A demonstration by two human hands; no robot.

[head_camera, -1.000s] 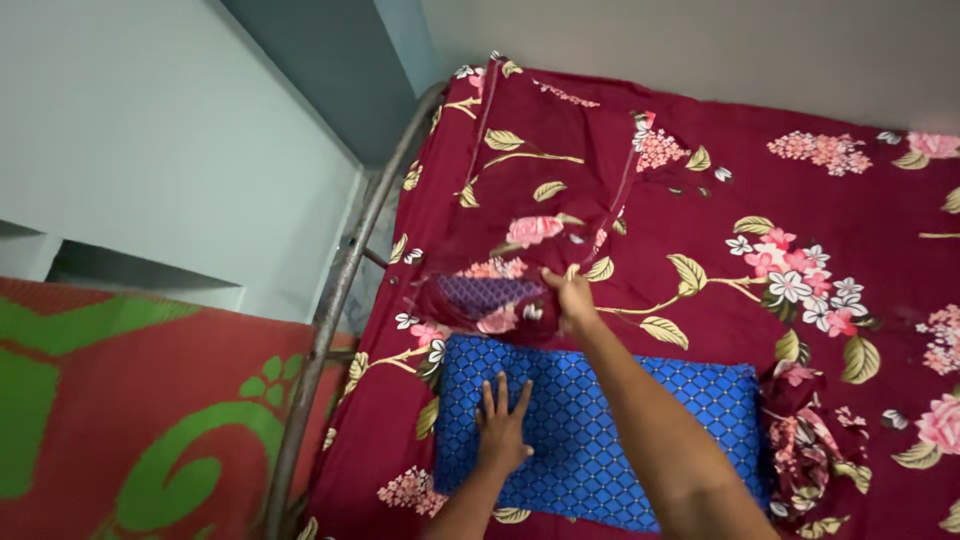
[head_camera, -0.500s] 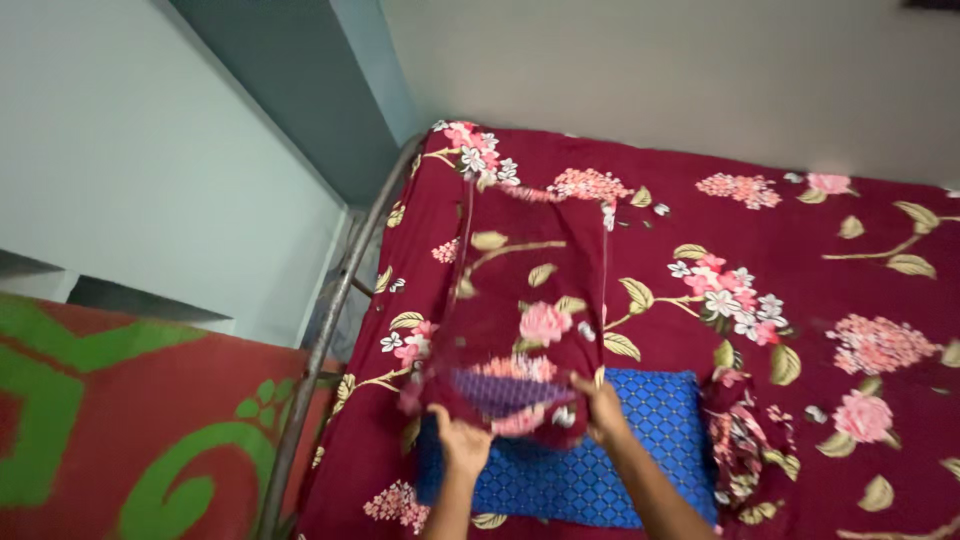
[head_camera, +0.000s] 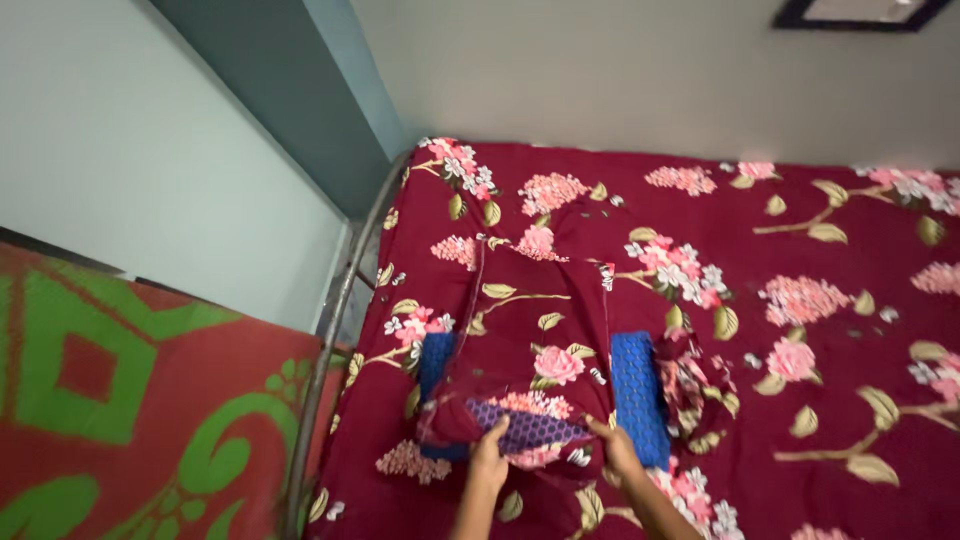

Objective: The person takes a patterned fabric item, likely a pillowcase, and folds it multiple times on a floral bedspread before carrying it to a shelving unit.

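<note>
Head view, the only one I had: both hands sat at the bottom centre, each pinched on the open mouth of a maroon floral pillowcase [head_camera: 535, 335]. Left hand [head_camera: 488, 452] had its fingers curled shut on the left side of the opening; right hand [head_camera: 617, 447] was clamped on the right side, thumb over the hem. Between the two sets of fingers the mouth gaped a bit, and I could see a purple-blue diamond-pattern lining or inner fabric [head_camera: 528, 430] right at the fingertips. I judged the two-sided grip was there to keep the opening spread. The case lay flat, stretching away from the fingers toward the wall. Under it sat a blue diamond-pattern pillow [head_camera: 637, 395], lying crosswise: one end stuck out just right of the right fingers, a smaller bit of it poked out beyond the left fingers. I couldn't tell whether any of the pillow was actually inside the case. Both rested on a matching maroon floral bedsheet [head_camera: 830, 260], which made the case edges hard to pick out. Right of the pillow's end, a bunched lump of the same floral cloth [head_camera: 695, 385]. Left of the left hand, well apart: curved metal bed rail [head_camera: 340, 320], then a red-and-green mat [head_camera: 120, 420].
</note>
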